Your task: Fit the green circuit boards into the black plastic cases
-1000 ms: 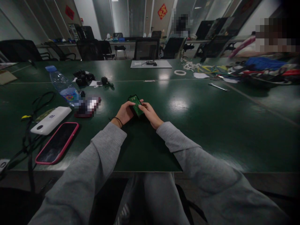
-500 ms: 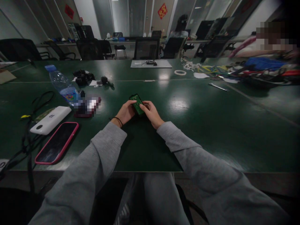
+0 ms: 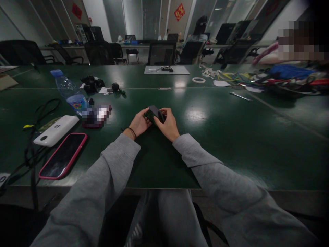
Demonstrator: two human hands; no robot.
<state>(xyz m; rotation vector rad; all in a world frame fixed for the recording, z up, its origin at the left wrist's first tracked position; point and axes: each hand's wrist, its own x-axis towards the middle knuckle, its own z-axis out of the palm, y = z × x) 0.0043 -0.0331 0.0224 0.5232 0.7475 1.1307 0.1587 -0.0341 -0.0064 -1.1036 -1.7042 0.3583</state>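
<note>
Both my hands hold a small green circuit board with a smooth dark panel (image 3: 157, 111) on one side, just above the table in front of me. My left hand (image 3: 140, 124) grips its left end, the fingers curled beneath it. On the right end, the thumb of my right hand (image 3: 169, 125) presses the near edge while the fingers wrap the far side. The dark face is turned up and tilted, with a strip of green at the left. The underside is hidden by my hands.
Left on the green table (image 3: 231, 144) lie a pink-cased phone (image 3: 63, 156), a white power bank (image 3: 56, 131), black straps and a plastic bottle (image 3: 69, 91). A wrench (image 3: 241, 96), a tape roll (image 3: 198, 80) and a cable heap (image 3: 282, 80) lie right, near another person.
The circuit board has turned over in my hands: its green face showed before, now the dark panel does. My left thumb has come off its top, and my right hand has shifted its hold.
</note>
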